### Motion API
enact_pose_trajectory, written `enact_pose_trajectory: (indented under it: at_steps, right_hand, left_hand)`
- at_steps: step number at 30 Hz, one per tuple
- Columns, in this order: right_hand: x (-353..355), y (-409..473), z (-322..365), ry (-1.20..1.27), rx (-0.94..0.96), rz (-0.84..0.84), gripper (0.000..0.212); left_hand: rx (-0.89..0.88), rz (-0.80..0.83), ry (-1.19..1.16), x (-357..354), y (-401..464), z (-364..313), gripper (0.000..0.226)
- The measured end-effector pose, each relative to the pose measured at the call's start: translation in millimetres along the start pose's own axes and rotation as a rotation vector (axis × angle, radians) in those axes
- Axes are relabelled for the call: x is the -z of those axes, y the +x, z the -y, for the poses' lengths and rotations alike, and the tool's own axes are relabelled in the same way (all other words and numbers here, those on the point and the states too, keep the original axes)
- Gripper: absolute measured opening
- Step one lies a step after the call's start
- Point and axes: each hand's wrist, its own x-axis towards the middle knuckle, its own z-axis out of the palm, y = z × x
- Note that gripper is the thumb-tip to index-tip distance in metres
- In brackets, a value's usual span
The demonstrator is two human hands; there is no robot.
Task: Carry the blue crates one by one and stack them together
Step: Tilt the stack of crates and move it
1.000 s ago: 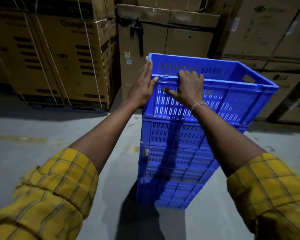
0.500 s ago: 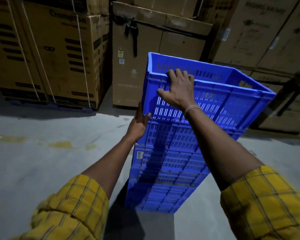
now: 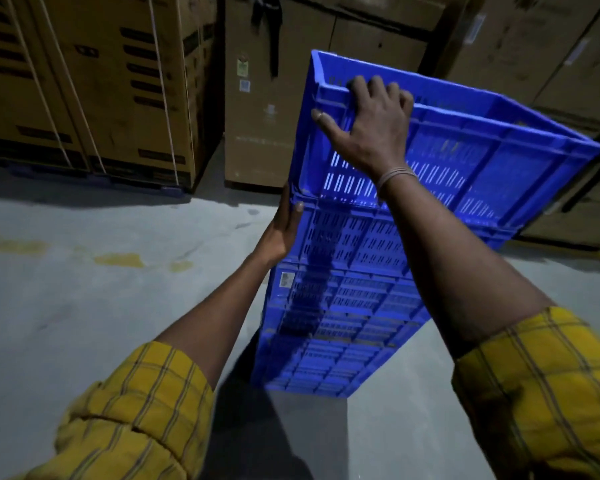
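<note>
Pretty dim overall, with light coming from behind the person, so a dark shadow falls on the concrete floor (image 3: 84, 306) and up the blue crate stack (image 3: 343, 306). Cardboard boxes (image 3: 118, 81) sit murky. Wide-angle bending and softness at the edges.

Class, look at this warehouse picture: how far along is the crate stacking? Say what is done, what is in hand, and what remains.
Done: several blue crates already stand as a stack on the grey floor. In hand: the right hand curls its grip over the top crate rim, while the left hand lies flat against the stack's corner. Left: letting go; no loose crates are in view, so more may wait elsewhere.
</note>
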Motion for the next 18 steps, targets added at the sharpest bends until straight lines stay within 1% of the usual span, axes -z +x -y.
enact_pose_trajectory:
  at_steps: [2,5,8,11,15,18]
  right_hand:
    - [-1,0,0,0.004,-0.001,-0.022,0.074]
    - [-4,-5,0,-0.006,0.008,-0.049,0.078]
    - [-7,-8,-5,-0.023,0.013,-0.083,0.083]
    - [-15,-6,-6,-0.020,0.008,-0.112,0.092]
    - [-14,-2,-2,-0.043,-0.019,-0.078,0.097]
    - [-10,-4,-3,-0.048,-0.020,-0.055,0.095]
  left_hand:
    - [0.025,0.031,0.025,-8,-9,21,0.066]
    - [0.154,0.049,-0.010,-23,-18,58,0.074]
    - [0.169,0.055,-0.070,-43,-23,81,0.072]
    - [0.180,0.013,-0.067,-56,-18,98,0.067]
    - [0.192,-0.021,0.016,-54,-13,105,0.065]
    - [0.208,0.009,0.048,-49,-16,94,0.064]
